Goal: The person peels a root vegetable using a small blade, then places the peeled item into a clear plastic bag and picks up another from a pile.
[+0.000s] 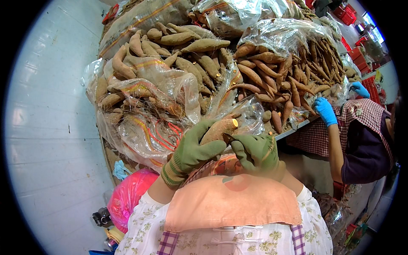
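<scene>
In my left hand (196,146), in a green knit-cuffed glove, lies a brown sweet potato (218,131), its upper right end cut to show yellow flesh. The fingers close around its underside. My right hand (256,152), gloved in green, is closed just to the right. A short dark blade (228,137), seemingly a small knife, sticks out of it against the potato's lower side; its handle is hidden in the glove. Right beyond my hands spreads a heap of sweet potatoes (208,66) on torn clear plastic sacks (187,91).
Reddish, thinner sweet potatoes (259,78) are piled at the right under clear plastic (289,36). A co-worker's blue-gloved hand (325,111) rests at the table's right edge. A pink plastic bag (129,195) sits low left, beside a white wall (55,127).
</scene>
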Tool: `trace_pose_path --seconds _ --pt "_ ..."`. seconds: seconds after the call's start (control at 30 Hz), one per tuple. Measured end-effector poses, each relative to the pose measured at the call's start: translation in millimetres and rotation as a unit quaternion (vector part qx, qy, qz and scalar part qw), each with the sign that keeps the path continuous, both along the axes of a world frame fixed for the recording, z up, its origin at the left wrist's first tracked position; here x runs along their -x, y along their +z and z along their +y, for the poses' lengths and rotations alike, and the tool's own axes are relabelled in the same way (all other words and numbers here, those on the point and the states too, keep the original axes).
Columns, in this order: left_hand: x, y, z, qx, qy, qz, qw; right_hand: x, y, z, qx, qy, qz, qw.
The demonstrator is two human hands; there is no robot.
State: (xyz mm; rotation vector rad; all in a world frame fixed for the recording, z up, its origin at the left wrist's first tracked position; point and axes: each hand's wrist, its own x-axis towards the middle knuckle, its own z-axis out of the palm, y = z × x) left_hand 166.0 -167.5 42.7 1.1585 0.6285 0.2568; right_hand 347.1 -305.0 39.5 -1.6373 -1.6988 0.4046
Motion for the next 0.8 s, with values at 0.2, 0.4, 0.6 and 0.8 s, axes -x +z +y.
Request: trace_pose_path --seconds 0.2,0.4,0.6,0.8 --pt "-2 -5 -3 -0.006 0.021 -0.014 1.000 2 9 1 0.017 0.021 -0.051 0.998" --pt "-3 1 13 -0.053 0.085 -0.022 0.995 5 -4 0 0.013 -0.034 0.095 0.995" --pt "26 3 104 -0.401 0.190 0.022 0.896 4 4 2 0.005 -0.045 0.119 0.992" --pt "38 4 113 -0.547 0.249 0.037 0.799 4 14 4 0.025 -0.100 0.152 0.983"
